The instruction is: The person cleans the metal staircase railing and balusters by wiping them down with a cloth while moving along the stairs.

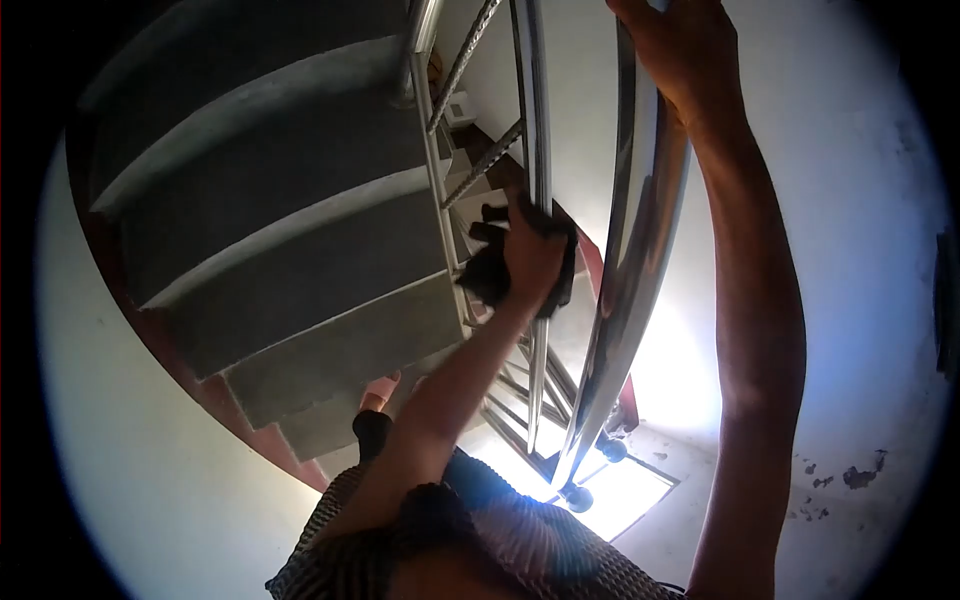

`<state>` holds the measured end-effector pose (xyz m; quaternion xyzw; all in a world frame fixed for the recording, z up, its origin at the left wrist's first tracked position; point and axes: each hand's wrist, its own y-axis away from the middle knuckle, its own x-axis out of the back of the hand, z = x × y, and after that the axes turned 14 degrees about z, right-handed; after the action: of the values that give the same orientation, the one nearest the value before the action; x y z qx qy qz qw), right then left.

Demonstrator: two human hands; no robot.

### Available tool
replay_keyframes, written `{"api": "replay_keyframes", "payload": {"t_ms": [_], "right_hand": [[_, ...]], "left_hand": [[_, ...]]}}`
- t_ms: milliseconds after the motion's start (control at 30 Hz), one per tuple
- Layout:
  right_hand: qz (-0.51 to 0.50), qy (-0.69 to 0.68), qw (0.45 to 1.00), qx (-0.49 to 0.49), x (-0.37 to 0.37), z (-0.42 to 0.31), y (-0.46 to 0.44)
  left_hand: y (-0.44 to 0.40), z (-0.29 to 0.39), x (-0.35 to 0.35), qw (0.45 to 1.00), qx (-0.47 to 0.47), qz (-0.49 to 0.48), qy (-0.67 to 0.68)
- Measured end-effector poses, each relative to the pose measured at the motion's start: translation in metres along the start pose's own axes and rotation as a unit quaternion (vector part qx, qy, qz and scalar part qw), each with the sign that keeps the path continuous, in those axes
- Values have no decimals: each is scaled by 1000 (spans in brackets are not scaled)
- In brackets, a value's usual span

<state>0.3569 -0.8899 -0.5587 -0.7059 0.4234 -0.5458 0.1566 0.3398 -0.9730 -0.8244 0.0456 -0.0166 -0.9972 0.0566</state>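
My left hand (533,255) is closed around a black cloth (487,272), pressing it against a slim upright metal bar (536,110) of the stair railing. Loose folds of the cloth stick out to both sides of the fingers. Higher up, at the top edge of the view, my right hand (690,50) is wrapped over the thick shiny metal handrail (645,215). Some of its fingers are cut off by the frame or hidden behind the rail.
Curved grey stairs (300,205) with a dark red side edge (105,255) rise on the left. Twisted metal bars (465,65) cross the railing. A bare foot (380,388) rests on a lower step. Bright light falls near a white wall (800,130) on the right.
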Motion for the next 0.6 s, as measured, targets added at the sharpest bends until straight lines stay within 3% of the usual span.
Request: {"api": "replay_keyframes", "payload": {"t_ms": [67, 133, 233, 267, 333, 400, 433, 467, 500, 533, 600], "right_hand": [[-20, -2, 1000, 3, 6, -3, 1], [-43, -10, 999, 7, 1, 2, 6], [35, 11, 998, 44, -8, 8, 1], [34, 12, 998, 42, -7, 7, 3], [12, 39, 999, 23, -5, 5, 1], [15, 44, 998, 29, -3, 10, 1], [20, 39, 998, 41, -3, 9, 0], [25, 38, 998, 43, -1, 7, -1], [18, 28, 999, 41, 0, 6, 1], [11, 18, 999, 39, 1, 7, 3], [11, 18, 999, 47, -1, 10, 3]], "left_hand": [[39, -51, -3, 977, -167, 44, -123], [55, -58, 2, 973, -171, 44, -149], [90, -69, 17, 975, -173, 22, -136], [126, -113, 12, 972, -109, -2, -207], [138, -107, 24, 985, -106, 25, -132], [122, -85, 25, 986, 70, -24, -148], [113, -105, 18, 962, 254, -69, -71], [101, -99, 24, 971, 214, -104, -20], [93, -94, 33, 936, 286, -180, 99], [75, -70, 44, 875, 354, -251, 214], [47, -91, 40, 737, 421, -348, 398]]}}
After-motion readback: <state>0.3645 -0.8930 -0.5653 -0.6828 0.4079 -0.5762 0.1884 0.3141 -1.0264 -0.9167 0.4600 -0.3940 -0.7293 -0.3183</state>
